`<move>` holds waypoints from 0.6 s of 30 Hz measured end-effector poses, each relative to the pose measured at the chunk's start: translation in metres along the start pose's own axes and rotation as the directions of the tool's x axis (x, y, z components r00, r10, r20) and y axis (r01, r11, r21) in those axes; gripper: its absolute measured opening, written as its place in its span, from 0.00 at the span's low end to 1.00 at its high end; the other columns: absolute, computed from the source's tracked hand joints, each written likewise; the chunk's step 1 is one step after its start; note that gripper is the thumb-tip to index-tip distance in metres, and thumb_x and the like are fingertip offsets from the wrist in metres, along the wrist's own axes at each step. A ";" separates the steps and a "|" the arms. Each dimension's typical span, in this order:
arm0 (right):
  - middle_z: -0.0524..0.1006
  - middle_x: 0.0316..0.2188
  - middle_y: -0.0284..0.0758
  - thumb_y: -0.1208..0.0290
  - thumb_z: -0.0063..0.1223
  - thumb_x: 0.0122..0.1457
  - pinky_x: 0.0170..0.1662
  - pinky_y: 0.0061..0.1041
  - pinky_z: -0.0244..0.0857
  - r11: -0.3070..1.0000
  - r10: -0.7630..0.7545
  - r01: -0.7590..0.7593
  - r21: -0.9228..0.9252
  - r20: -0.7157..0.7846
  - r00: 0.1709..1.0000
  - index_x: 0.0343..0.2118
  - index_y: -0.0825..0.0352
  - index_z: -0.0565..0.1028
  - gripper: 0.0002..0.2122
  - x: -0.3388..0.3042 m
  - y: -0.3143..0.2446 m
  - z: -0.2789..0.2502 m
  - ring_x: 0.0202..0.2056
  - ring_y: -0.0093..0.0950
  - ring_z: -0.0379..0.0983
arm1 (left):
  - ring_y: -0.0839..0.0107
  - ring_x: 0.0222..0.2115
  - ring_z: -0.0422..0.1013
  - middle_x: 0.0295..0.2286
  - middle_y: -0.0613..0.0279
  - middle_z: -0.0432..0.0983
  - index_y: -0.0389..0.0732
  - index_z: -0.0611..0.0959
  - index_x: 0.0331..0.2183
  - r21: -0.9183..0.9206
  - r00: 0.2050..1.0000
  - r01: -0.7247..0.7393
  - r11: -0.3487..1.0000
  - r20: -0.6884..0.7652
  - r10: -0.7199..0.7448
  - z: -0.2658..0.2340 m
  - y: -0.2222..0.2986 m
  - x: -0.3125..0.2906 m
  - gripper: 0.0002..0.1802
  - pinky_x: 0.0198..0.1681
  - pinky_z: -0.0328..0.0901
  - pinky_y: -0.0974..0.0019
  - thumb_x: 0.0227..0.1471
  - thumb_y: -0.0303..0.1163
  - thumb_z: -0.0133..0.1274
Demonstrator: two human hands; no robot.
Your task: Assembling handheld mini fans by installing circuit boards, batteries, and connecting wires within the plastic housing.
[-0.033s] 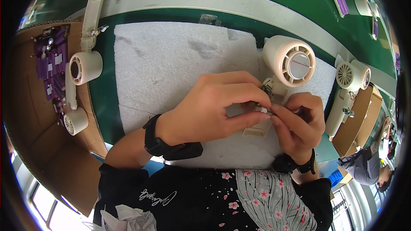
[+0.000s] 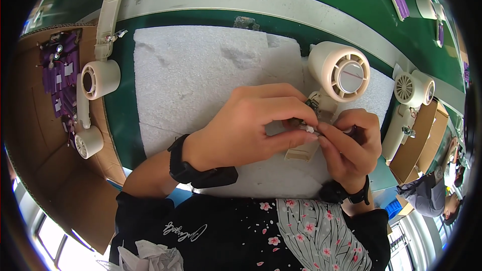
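Head view: left grip [image 2: 251,125] pinches a small, blocky white part [image 2: 309,129]; right grip [image 2: 355,145] is unclear.

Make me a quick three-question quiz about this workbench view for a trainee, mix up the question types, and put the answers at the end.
1. True or false: The left hand pinches a small white piece close to the fingertips of the right hand.

2. Multiple choice: What lies on the bench beneath the hands?
A) a wooden board
B) a white foam sheet
C) a red towel

3. Fill in the blank: The purple parts at the person's left lie in an open box made of ____.

Key: 1. True. 2. B. 3. Cardboard.
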State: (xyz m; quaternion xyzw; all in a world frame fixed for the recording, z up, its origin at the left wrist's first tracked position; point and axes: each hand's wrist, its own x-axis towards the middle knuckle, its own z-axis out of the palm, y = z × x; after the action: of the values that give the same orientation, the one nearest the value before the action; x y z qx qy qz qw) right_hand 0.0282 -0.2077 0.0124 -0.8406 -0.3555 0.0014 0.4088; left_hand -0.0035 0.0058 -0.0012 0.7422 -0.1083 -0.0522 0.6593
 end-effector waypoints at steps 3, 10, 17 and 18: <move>0.67 0.32 0.32 0.79 0.68 0.37 0.23 0.16 0.56 1.000 0.000 0.000 -0.029 -0.014 1.000 0.32 0.64 0.83 0.14 0.001 -0.002 0.000 0.24 0.20 0.63 | 0.65 0.28 0.75 0.32 0.56 0.76 0.39 0.84 0.32 0.021 1.000 -0.023 1.000 0.004 0.022 -0.001 -0.002 0.000 0.12 0.30 0.70 0.69 0.40 0.23 0.66; 0.67 0.35 0.33 0.78 0.69 0.38 0.25 0.16 0.59 0.994 0.034 -0.033 -0.100 0.008 0.999 0.32 0.63 0.83 0.14 0.003 -0.001 0.002 0.25 0.20 0.65 | 0.68 0.28 0.74 0.31 0.57 0.76 0.39 0.84 0.33 -0.014 1.000 -0.002 1.000 -0.015 0.002 0.000 -0.003 0.000 0.12 0.31 0.69 0.70 0.41 0.23 0.65; 0.67 0.35 0.33 0.78 0.67 0.40 0.25 0.16 0.60 0.982 0.159 -0.159 0.102 0.001 0.987 0.29 0.64 0.82 0.10 0.003 -0.003 0.007 0.26 0.21 0.66 | 0.68 0.29 0.74 0.31 0.57 0.75 0.39 0.85 0.35 -0.067 1.000 0.026 0.997 -0.007 -0.027 -0.001 -0.001 -0.001 0.12 0.32 0.68 0.71 0.44 0.21 0.62; 0.67 0.35 0.33 0.78 0.67 0.40 0.25 0.16 0.60 0.982 0.159 -0.158 0.102 0.003 0.987 0.29 0.64 0.82 0.10 0.003 -0.003 0.008 0.26 0.21 0.66 | 0.68 0.29 0.74 0.31 0.58 0.75 0.39 0.85 0.35 -0.062 1.000 0.025 0.998 -0.001 -0.026 -0.002 0.000 -0.001 0.11 0.32 0.68 0.71 0.44 0.20 0.62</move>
State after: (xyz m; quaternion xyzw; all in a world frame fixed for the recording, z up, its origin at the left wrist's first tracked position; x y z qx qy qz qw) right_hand 0.0263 -0.1998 0.0099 -0.8444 -0.2857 0.0498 0.4505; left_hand -0.0038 0.0077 -0.0014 0.7229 -0.0967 -0.0633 0.6812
